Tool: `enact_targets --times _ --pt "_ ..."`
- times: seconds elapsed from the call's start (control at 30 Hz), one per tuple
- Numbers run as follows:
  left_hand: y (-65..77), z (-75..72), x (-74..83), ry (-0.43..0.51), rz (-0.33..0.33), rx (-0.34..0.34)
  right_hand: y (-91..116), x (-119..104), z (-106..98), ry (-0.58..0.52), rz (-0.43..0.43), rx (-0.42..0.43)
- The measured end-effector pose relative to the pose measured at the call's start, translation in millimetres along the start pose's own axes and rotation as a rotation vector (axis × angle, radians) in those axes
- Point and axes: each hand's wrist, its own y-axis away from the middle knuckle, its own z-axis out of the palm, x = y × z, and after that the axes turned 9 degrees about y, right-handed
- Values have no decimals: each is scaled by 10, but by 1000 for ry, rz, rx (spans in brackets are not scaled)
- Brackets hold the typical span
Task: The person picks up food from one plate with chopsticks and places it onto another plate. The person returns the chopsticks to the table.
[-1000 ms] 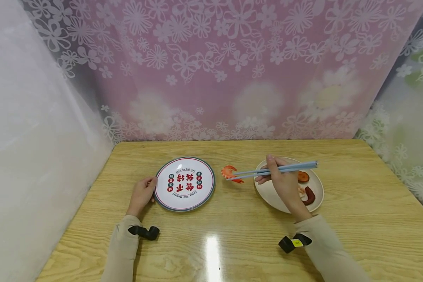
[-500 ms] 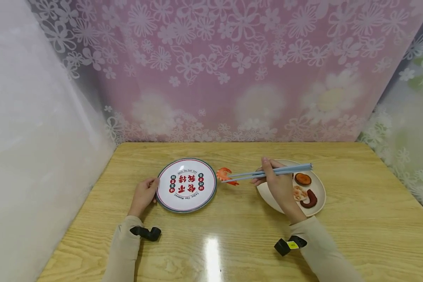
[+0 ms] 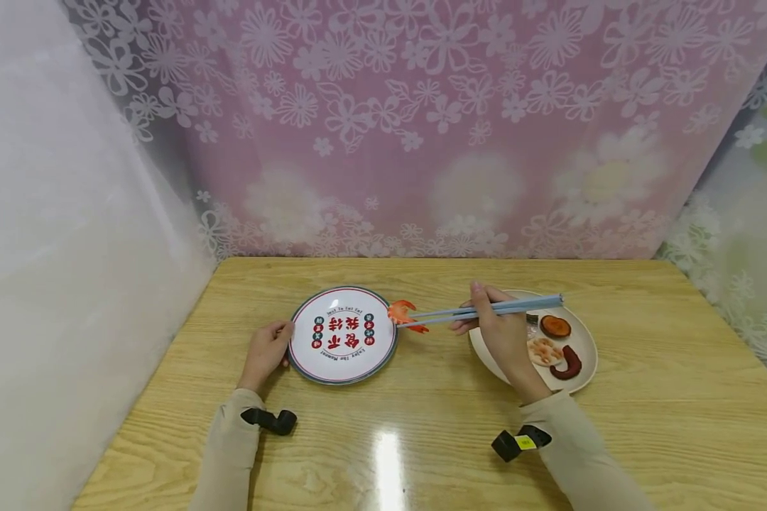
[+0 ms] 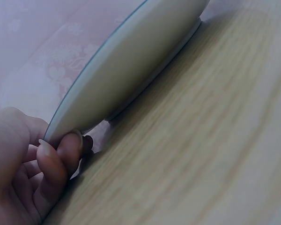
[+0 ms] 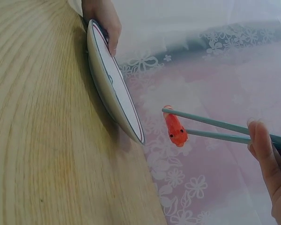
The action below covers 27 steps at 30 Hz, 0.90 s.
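Observation:
My right hand (image 3: 501, 333) grips a pair of light blue chopsticks (image 3: 518, 305). Their tips pinch an orange-red toy shrimp (image 3: 404, 316), which in the head view overlaps the right rim of a white plate (image 3: 341, 365) with red characters. The right wrist view has the shrimp (image 5: 176, 130) up off the table, beside that plate's edge. On the plate's left side, my left hand (image 3: 267, 353) holds the rim between thumb and fingers; the left wrist view shows the fingertips (image 4: 51, 157) curled under the edge.
A cream plate (image 3: 588, 362) lies under my right forearm and hand. It bears a dark red curved piece (image 3: 569, 363), an orange-brown slice (image 3: 555, 326) and a pale pinkish piece (image 3: 543, 350). A patterned pink cloth (image 3: 383, 177) hangs behind the wooden table (image 3: 332, 454).
My right hand has moved left with the chopsticks, bringing the shrimp from the gap between the plates to the white plate's right rim. The left hand keeps its hold on that plate.

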Motion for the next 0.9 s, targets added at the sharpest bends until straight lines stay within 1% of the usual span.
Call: enact_targets --times 0.27,0.37,0.53,0.67,0.9 --pt "-25 7 -2 -16 11 0 -11 26 50 -51 -37 15" --pt "-23 11 -3 -19 6 -5 -8 27 71 -54 -40 19" --pt "-20 19 -16 -17 -12 -8 2 26 106 -46 -25 21" --pt "-19 9 -20 -20 -6 -4 -9 29 140 -42 -11 9" --pt "-10 -6 -21 -14 4 -1 -51 57 216 -71 10 -15"
